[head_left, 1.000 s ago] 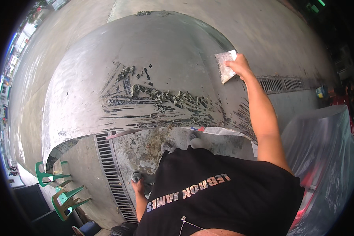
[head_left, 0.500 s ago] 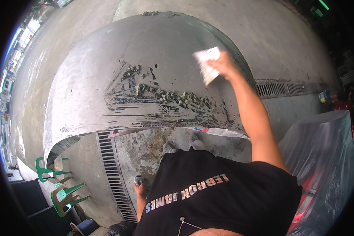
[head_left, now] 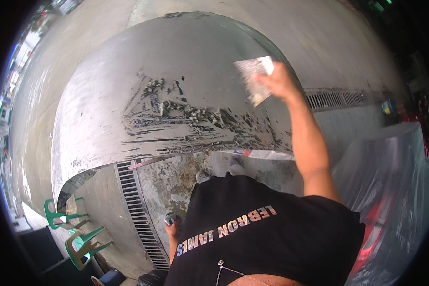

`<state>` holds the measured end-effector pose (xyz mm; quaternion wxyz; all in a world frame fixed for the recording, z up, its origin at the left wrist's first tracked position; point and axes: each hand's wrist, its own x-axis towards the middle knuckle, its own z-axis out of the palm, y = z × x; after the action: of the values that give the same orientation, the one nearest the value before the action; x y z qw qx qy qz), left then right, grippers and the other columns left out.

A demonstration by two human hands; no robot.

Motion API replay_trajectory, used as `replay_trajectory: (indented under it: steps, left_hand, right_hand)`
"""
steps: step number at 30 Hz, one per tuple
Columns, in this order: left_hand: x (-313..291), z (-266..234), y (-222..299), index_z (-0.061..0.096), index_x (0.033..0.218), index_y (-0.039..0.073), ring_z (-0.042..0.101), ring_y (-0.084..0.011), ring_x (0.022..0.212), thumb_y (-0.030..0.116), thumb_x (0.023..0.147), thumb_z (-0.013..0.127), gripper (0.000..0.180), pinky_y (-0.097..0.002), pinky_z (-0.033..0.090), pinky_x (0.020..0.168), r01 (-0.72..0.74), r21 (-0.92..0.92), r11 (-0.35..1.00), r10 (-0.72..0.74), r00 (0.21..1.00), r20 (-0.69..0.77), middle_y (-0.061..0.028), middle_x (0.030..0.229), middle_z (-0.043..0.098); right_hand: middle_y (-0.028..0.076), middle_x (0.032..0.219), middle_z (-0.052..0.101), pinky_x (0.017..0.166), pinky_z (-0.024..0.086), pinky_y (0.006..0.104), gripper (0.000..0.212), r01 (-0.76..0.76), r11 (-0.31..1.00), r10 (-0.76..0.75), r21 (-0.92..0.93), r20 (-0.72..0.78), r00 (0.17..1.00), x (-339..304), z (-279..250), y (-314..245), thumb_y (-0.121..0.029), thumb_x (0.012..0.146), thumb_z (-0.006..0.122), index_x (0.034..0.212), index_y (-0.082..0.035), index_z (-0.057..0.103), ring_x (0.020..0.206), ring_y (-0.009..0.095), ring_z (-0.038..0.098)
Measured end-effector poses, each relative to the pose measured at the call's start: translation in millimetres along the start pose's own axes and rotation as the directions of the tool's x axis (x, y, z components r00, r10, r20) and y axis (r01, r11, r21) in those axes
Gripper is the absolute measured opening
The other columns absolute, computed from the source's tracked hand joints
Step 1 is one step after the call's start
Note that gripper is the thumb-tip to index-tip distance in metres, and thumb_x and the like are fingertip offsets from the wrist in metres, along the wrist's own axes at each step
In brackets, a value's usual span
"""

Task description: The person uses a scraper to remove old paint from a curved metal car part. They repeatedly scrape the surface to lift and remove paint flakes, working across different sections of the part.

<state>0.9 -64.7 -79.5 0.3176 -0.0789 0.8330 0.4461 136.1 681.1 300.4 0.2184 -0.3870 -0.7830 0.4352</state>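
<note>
A large grey curved panel, like a car hood (head_left: 186,52), lies before me, with dark scraped streaks and crumbly grey residue (head_left: 209,117) across its near middle. My right hand (head_left: 279,82) is closed on a flat, whitish rectangular sheet (head_left: 252,71), held over the panel's right part. Motion blurs the sheet, and I cannot tell whether it touches the surface. Low beside my body, my left hand (head_left: 173,231) grips a small dark grey lump (head_left: 170,219), perhaps a crumpled rag; its kind is unclear.
Metal drain grates run along the floor at left (head_left: 133,200) and right (head_left: 336,99). Two green plastic chairs (head_left: 83,243) sit at lower left. Clear plastic sheeting (head_left: 391,176) drapes over something red at right. My shoes (head_left: 236,168) show below the panel's near edge.
My right hand and the sheet have shifted slightly and the sheet's angle differs a little. The whole view has moved a bit. My left hand keeps its hold.
</note>
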Motion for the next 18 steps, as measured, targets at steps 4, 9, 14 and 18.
replay_trajectory:
  steps: [4, 9, 14, 18]
  left_hand:
    - [9, 12, 15, 0.062, 0.125, 0.001, 0.066, -0.0248, 0.100, 0.014, 0.075, 0.081, 0.055, -0.0378, 0.052, 0.087, -0.091, -0.062, 0.994, 0.095, 0.993, 0.064, -0.0104, 0.111, 0.071]
    - [32, 7, 41, 0.062, 0.125, 0.001, 0.066, -0.0253, 0.096, 0.014, 0.076, 0.082, 0.054, -0.0381, 0.052, 0.085, -0.080, 0.093, 0.992, 0.068, 0.989, 0.130, -0.0099, 0.108, 0.071]
    - [63, 3, 74, 0.062, 0.123, 0.001, 0.066, -0.0286, 0.097, 0.015, 0.078, 0.080, 0.051, -0.0400, 0.052, 0.086, -0.136, 0.070, 0.988, 0.122, 0.977, 0.176, -0.0113, 0.108, 0.070]
    - [98, 0, 70, 0.060, 0.125, 0.004, 0.064, -0.0235, 0.102, 0.017, 0.086, 0.073, 0.044, -0.0390, 0.052, 0.087, -0.156, 0.158, 0.975, 0.128, 0.977, 0.171, -0.0106, 0.115, 0.067]
  right_hand:
    - [0.012, 0.103, 0.077, 0.083, 0.057, 0.0342, 0.029, -0.230, 0.956, 0.217, -0.180, -0.091, 0.972, -43, -70, 55, -0.005, 0.089, 0.073, 0.115, 0.006, 0.070, 0.089, 0.017, 0.072]
    - [0.013, 0.094, 0.079, 0.080, 0.057, 0.0371, 0.025, -0.302, 0.947, 0.280, -0.105, -0.184, 0.942, -92, -45, 70, -0.010, 0.086, 0.080, 0.107, 0.003, 0.075, 0.084, 0.020, 0.074]
    - [0.014, 0.100, 0.080, 0.082, 0.060, 0.0392, 0.023, -0.306, 0.929, 0.286, -0.208, -0.125, 0.950, -99, -49, 51, -0.004, 0.090, 0.073, 0.112, 0.001, 0.076, 0.087, 0.022, 0.078]
    - [0.018, 0.101, 0.080, 0.083, 0.060, 0.0397, 0.026, -0.291, 0.930, 0.273, -0.224, -0.108, 0.956, -109, -26, 59, -0.010, 0.087, 0.078, 0.111, 0.000, 0.077, 0.088, 0.025, 0.078]
